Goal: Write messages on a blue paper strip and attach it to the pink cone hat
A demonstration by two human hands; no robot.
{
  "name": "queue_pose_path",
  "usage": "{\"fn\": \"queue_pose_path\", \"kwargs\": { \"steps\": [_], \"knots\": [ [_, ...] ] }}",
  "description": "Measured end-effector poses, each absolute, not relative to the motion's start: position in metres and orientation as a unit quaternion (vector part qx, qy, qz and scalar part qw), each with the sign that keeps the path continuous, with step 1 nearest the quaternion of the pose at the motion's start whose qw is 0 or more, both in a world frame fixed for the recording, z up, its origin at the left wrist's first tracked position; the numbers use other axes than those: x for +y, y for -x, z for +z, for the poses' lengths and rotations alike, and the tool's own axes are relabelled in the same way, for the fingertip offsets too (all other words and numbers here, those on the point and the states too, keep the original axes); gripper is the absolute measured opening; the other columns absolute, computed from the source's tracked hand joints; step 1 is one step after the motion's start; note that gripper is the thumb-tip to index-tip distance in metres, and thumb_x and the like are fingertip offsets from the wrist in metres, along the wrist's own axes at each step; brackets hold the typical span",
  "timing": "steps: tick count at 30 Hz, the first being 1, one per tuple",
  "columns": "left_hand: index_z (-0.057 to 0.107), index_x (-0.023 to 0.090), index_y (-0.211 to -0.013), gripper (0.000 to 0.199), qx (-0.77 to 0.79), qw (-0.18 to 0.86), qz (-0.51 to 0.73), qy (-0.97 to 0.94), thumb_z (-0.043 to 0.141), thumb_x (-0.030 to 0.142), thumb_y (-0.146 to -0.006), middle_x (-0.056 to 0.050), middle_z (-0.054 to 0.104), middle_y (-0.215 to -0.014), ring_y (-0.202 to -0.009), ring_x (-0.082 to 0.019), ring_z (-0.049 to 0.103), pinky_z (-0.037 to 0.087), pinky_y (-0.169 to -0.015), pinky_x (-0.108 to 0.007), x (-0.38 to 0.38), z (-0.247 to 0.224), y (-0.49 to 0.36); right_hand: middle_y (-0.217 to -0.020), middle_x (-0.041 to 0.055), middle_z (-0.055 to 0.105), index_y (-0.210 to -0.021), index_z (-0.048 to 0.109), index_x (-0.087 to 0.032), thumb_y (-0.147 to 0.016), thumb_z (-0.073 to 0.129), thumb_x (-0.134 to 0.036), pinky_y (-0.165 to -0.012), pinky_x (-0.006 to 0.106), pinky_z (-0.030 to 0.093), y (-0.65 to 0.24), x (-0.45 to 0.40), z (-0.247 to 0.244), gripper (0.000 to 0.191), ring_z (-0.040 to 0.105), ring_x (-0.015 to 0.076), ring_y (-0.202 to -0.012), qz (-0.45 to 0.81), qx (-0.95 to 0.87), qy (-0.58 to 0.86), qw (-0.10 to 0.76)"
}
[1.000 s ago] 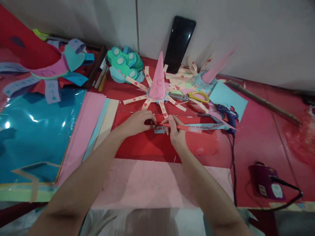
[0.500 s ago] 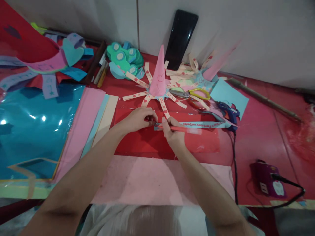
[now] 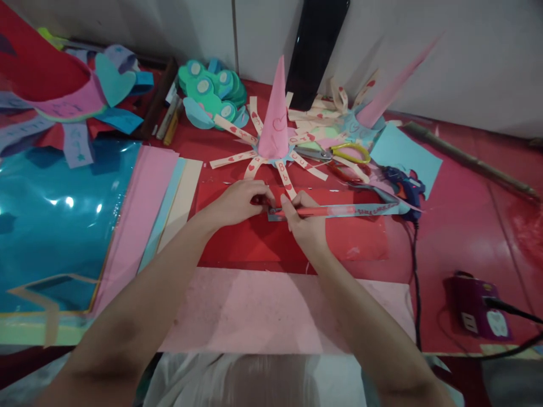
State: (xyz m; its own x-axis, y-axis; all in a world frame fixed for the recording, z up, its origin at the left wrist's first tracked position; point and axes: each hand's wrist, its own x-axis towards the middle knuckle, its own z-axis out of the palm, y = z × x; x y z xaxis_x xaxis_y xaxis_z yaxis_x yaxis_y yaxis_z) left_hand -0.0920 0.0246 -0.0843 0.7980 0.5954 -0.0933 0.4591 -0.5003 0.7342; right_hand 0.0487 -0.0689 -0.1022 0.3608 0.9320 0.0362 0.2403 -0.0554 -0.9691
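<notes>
Pinched low in our right hand (image 3: 307, 221), likely for control, the red pen (image 3: 319, 211) overlies the blue strip (image 3: 374, 210), which our left hand (image 3: 245, 202), grip unclear, seemingly steadies.

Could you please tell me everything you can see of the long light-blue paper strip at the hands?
The long, narrow light-blue paper strip carries reddish lettering, too small to read. It stretches sideways over a flat red sheet, its right part bending back beside a dark-blue corded tool; contact there is unclear. The left hand is at its left end, while the right hand, holding a slim red pen, hides part of it.
</notes>
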Motion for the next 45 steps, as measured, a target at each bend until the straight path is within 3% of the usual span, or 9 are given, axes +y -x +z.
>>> {"fn": "queue_pose_path", "kwargs": {
  "steps": [9, 17, 45],
  "knots": [
    [0.063, 0.017, -0.08, 0.025, 0.304, 0.405, 0.084, -0.858, 0.049, 0.0, -0.068, 0.002, 0.058, -0.077, -0.071, -0.01, 0.053, 0.041, -0.066, -0.023, 0.0235, -0.0841, 0.0908, -0.042, -0.0075, 0.039, -0.053, 0.035, -0.021, -0.082, 0.054, -0.04, -0.046, 0.022, 0.032, -0.0513, -0.0688, -0.0951, 0.039, 0.038, 0.0053, -0.041, 0.379, -0.472, 0.613, 0.508],
    [0.063, 0.018, -0.078, 0.019, 0.286, 0.369, 0.1, -0.879, 0.05, 0.005, -0.072, 0.002, 0.058, -0.077, -0.073, -0.011, 0.052, 0.039, -0.068, -0.024, 0.0236, -0.0882, 0.0913, -0.047, -0.0068, 0.037, -0.055, 0.036, -0.021, -0.082, 0.052, -0.043, -0.045, 0.022, 0.03, -0.0515, -0.0695, -0.1, 0.039, 0.035, 0.0057, -0.044, 0.365, -0.496, 0.623, 0.483],
    [0.063, 0.018, -0.079, 0.023, 0.275, 0.391, 0.098, -0.873, 0.049, 0.002, -0.07, 0.002, 0.058, -0.079, -0.074, -0.011, 0.052, 0.04, -0.072, -0.025, 0.0256, -0.088, 0.0929, -0.046, -0.0066, 0.041, -0.055, 0.038, -0.02, -0.083, 0.053, -0.038, -0.049, 0.023, 0.033, -0.0509, -0.0693, -0.1009, 0.036, 0.039, 0.0062, -0.044, 0.361, -0.505, 0.621, 0.479]
  ]
}}
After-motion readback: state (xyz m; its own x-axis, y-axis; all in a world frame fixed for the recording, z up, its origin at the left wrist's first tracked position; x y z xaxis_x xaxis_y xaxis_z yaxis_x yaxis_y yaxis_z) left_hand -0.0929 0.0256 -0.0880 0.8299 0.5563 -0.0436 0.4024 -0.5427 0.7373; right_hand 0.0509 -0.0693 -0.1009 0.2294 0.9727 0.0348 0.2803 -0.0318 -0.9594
